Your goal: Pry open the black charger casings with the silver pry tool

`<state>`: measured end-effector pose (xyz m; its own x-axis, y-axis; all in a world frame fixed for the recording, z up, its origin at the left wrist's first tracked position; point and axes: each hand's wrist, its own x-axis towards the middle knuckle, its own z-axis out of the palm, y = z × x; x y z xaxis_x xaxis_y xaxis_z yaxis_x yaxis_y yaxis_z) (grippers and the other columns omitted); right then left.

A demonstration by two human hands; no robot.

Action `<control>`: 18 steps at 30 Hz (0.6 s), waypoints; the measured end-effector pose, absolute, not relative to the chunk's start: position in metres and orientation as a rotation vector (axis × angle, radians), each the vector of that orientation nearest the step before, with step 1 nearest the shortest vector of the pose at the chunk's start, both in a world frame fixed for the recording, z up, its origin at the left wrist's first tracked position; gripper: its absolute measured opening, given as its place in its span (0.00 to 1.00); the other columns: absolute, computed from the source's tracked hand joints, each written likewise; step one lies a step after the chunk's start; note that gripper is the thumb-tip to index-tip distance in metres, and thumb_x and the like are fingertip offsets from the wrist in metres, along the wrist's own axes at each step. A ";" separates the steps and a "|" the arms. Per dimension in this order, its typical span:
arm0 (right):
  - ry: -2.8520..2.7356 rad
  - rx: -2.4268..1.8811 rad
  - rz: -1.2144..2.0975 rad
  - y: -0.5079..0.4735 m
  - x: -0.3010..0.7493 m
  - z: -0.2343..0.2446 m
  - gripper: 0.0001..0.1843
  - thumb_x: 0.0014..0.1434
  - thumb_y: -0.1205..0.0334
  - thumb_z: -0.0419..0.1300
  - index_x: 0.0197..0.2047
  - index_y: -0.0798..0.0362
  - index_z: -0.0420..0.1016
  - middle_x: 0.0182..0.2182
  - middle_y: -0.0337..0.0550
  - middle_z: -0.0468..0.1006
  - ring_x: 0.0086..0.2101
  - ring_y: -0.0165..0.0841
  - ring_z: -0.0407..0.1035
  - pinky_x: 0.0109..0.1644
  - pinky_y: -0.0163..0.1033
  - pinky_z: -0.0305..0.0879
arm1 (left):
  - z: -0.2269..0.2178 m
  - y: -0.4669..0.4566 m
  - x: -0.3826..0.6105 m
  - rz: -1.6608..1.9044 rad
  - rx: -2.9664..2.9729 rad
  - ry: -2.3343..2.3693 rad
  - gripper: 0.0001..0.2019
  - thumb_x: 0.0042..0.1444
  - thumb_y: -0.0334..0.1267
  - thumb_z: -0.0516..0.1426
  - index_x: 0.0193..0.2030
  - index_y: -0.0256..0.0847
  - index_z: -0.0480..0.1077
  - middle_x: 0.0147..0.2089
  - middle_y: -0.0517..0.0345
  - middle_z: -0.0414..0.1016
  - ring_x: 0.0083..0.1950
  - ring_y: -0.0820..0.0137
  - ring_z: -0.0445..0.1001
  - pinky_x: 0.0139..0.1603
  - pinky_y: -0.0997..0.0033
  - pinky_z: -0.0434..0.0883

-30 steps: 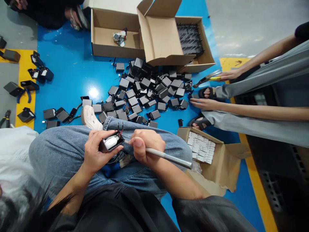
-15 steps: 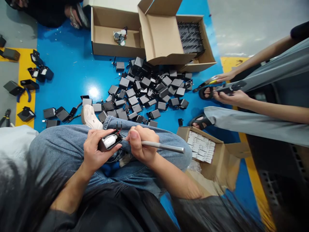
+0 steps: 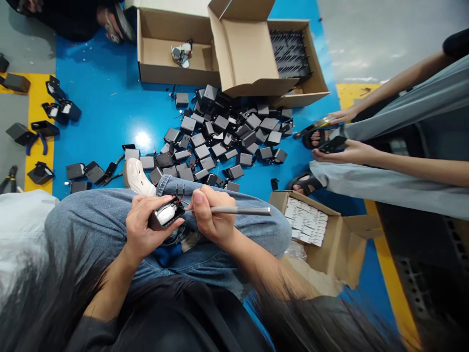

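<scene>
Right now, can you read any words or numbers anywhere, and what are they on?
No text here can be read.
On the white sheets in the small box: marks too small and blurred to read.
On the case in the left hand: a white part inside, no readable print.
On the rod in the right hand: no marks seen.
On the big boxes: plain card, no print seen.

The left hand (image 3: 141, 230) grips an opened black adapter (image 3: 165, 215) above the lap. The right hand (image 3: 210, 217) holds a grey rod (image 3: 238, 210), its tip at the adapter's edge. A pile of adapters (image 3: 223, 139) lies on the blue floor (image 3: 106, 112) before two open cartons (image 3: 234, 54). A co-worker's hand (image 3: 335, 154) holds a dark part at right.
</scene>
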<state>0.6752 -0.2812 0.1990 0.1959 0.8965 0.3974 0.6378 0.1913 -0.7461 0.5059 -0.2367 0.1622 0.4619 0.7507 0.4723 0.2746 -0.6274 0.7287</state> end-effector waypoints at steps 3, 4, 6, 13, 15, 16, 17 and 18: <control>-1.532 -1.545 0.349 -0.281 0.675 0.198 0.26 0.75 0.55 0.44 0.24 0.49 0.60 0.16 0.34 0.65 0.17 0.26 0.62 0.24 0.34 0.57 | 0.162 -0.237 0.506 1.092 2.136 0.847 0.20 0.55 0.45 0.68 0.52 0.43 0.72 0.44 0.56 0.83 0.41 0.67 0.80 0.45 0.65 0.72; -1.534 -1.554 0.354 -0.281 0.675 0.197 0.26 0.75 0.55 0.44 0.24 0.50 0.60 0.16 0.35 0.65 0.17 0.26 0.62 0.24 0.34 0.57 | 0.162 -0.237 0.506 1.088 2.138 0.844 0.20 0.55 0.45 0.69 0.52 0.43 0.72 0.44 0.56 0.83 0.41 0.67 0.80 0.45 0.65 0.72; -1.531 -1.562 0.360 -0.281 0.674 0.197 0.26 0.75 0.54 0.44 0.24 0.50 0.60 0.16 0.35 0.65 0.18 0.26 0.62 0.24 0.33 0.57 | 0.162 -0.237 0.506 1.086 2.141 0.842 0.20 0.55 0.44 0.68 0.52 0.43 0.72 0.44 0.56 0.83 0.41 0.67 0.80 0.45 0.64 0.72; -1.505 -1.553 0.385 -0.279 0.673 0.195 0.26 0.75 0.54 0.44 0.25 0.50 0.61 0.16 0.33 0.63 0.17 0.25 0.61 0.24 0.33 0.56 | 0.163 -0.237 0.507 1.096 2.138 0.852 0.18 0.57 0.44 0.67 0.51 0.43 0.72 0.43 0.56 0.83 0.41 0.68 0.80 0.45 0.65 0.72; -1.496 -1.553 0.395 -0.279 0.673 0.195 0.25 0.75 0.55 0.45 0.25 0.50 0.60 0.16 0.33 0.63 0.17 0.25 0.61 0.24 0.33 0.55 | 0.163 -0.236 0.507 1.103 2.142 0.856 0.17 0.58 0.44 0.67 0.51 0.43 0.72 0.42 0.56 0.83 0.40 0.68 0.80 0.44 0.65 0.72; -1.490 -1.552 0.400 -0.279 0.672 0.194 0.25 0.75 0.55 0.45 0.25 0.50 0.60 0.16 0.33 0.62 0.17 0.25 0.61 0.24 0.33 0.55 | 0.163 -0.236 0.508 1.105 2.143 0.859 0.17 0.58 0.44 0.67 0.51 0.43 0.72 0.42 0.56 0.83 0.40 0.68 0.80 0.44 0.65 0.72; -1.486 -1.550 0.406 -0.278 0.672 0.194 0.24 0.75 0.56 0.46 0.25 0.50 0.60 0.16 0.33 0.63 0.17 0.25 0.61 0.25 0.33 0.55 | 0.163 -0.236 0.508 1.106 2.142 0.863 0.17 0.58 0.44 0.66 0.51 0.43 0.72 0.42 0.56 0.84 0.40 0.68 0.80 0.44 0.65 0.73; -1.482 -1.549 0.412 -0.278 0.671 0.193 0.24 0.74 0.57 0.46 0.25 0.50 0.60 0.16 0.33 0.63 0.18 0.25 0.61 0.25 0.33 0.55 | 0.163 -0.236 0.508 1.106 2.140 0.867 0.16 0.58 0.44 0.66 0.51 0.43 0.72 0.42 0.56 0.83 0.40 0.68 0.80 0.44 0.65 0.73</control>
